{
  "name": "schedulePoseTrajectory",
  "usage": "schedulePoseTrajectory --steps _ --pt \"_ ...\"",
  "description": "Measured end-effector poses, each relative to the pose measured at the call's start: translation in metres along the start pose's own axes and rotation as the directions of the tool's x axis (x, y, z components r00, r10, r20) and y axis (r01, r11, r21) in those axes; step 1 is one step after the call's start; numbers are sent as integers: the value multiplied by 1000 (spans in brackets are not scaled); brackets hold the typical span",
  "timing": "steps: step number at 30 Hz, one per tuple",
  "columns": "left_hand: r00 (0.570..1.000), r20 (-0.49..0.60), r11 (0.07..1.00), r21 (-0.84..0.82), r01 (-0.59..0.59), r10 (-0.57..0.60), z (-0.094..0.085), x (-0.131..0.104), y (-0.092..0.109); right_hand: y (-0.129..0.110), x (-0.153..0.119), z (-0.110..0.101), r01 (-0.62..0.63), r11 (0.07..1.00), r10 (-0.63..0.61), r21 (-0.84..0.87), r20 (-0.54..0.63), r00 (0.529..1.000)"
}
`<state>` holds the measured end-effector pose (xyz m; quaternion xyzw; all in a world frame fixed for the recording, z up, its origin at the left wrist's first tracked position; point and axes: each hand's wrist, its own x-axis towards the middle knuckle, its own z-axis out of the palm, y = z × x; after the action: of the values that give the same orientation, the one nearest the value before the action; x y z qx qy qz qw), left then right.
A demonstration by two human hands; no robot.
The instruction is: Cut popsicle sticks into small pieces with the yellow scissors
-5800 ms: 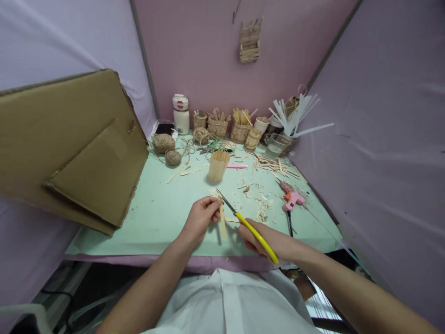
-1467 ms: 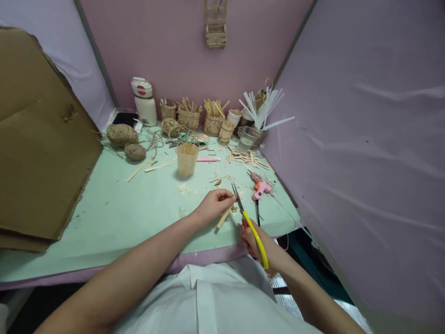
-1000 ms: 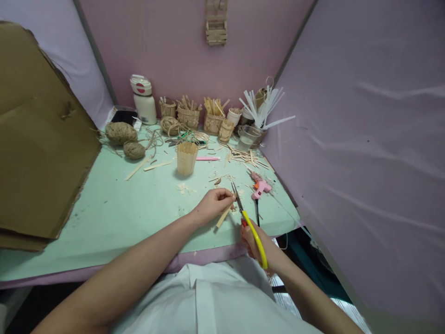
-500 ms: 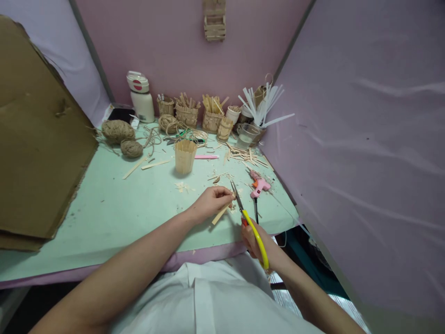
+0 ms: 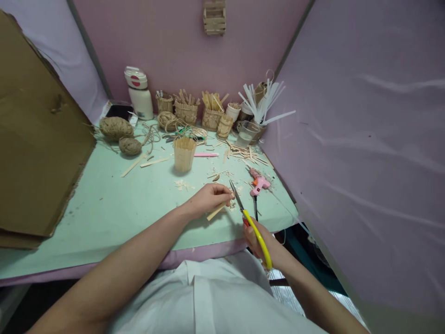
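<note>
Near the front of the green table, my left hand [image 5: 212, 199] pinches a flat pale wooden strip [image 5: 216, 212], whose lower end points toward me. To its right, my right hand [image 5: 253, 239] is wrapped round the handles of yellow-handled scissors [image 5: 257, 232]. The narrow scissor blades point away from me and lie close beside my left fingertips. Whether they touch the strip's far end cannot be made out. Small wood scraps [image 5: 232, 204] lie under the blades. A cup of pale wooden slats [image 5: 184, 154] stands upright beyond my left hand.
A pink glue gun [image 5: 259, 182] with its cord lies right of the scissors. Twine balls [image 5: 116, 128], a white bottle [image 5: 141, 99], stick-filled baskets [image 5: 187, 112] and white glue sticks [image 5: 261, 104] line the back. Cardboard [image 5: 38, 130] stands at the left.
My left hand has moved slightly left with the strip. My right hand and the scissors have shifted a little right, so the handles sit slightly farther from my left hand.
</note>
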<state>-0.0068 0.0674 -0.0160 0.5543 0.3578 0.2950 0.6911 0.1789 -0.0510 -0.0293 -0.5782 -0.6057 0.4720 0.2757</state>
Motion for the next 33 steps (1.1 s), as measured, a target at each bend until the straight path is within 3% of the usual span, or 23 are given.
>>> schedulePoseTrajectory --steps 12,16,28,33 --pt "989 141 941 326 -93 49 -18 1 7 -16 -15 -13 -39 997 45 -67 97 994" --pt "984 178 907 410 -100 28 -23 3 9 -20 -17 -17 -70 997 74 -27 180 981" --pt "985 173 926 367 -93 30 -26 5 7 -22 -26 -22 -193 981 188 9 191 963" --pt "991 126 932 350 -94 53 -23 5 9 -15 -21 -26 -184 982 179 35 101 979"
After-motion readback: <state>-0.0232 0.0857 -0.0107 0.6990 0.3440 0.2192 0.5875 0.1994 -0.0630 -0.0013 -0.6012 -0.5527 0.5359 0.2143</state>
